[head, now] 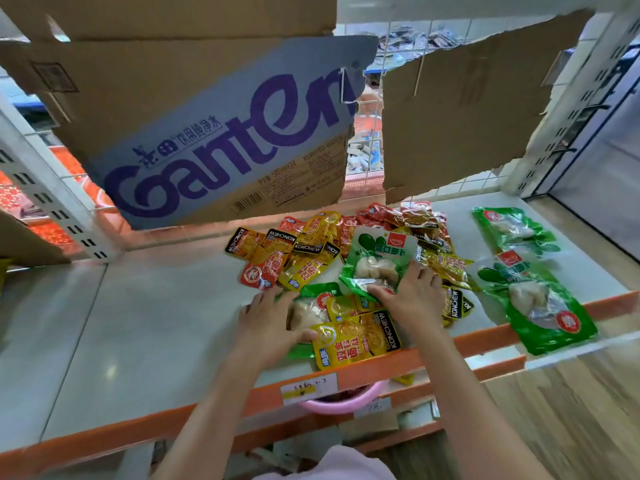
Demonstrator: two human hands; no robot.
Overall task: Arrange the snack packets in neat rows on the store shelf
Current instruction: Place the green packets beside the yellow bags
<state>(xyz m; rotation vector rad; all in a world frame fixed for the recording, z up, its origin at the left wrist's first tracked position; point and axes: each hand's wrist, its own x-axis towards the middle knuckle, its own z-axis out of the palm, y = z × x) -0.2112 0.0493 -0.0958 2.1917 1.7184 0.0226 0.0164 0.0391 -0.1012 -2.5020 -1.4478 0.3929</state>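
Packets lie in a loose heap (349,251) on the grey shelf (145,306), and the orange front lip (485,336) of that shelf serves as the marker for everything here. Most of the small yellow and red ones sit well back from the lip, overlapping at all angles. One yellow packet (356,339) rests right against the lip, partly over a green packet (308,308) just behind it. Two more green packets lie to the right: one (540,306) reaching the lip, the other (512,228) far behind it.

Right hand (412,299) pinches the lower corner of a raised green packet (377,263), thumb under the edge and fingers spread on its face. Left hand (266,317) rests on the packets near the lip, thumb touching the yellow one and fingers laid out almost straight; it grips nothing that I can see.

These look like light, soft film pouches with a lumpy filling, so they should bend and sag when lifted by one corner, and the glossy film is probably slippery on the smooth shelf and on other packets. A hold on the flat sealed edge, thumb and fingers on opposite faces, seems safest; squeezing the middle risks crushing the contents. Sliding them flat into line may work better than carrying each.
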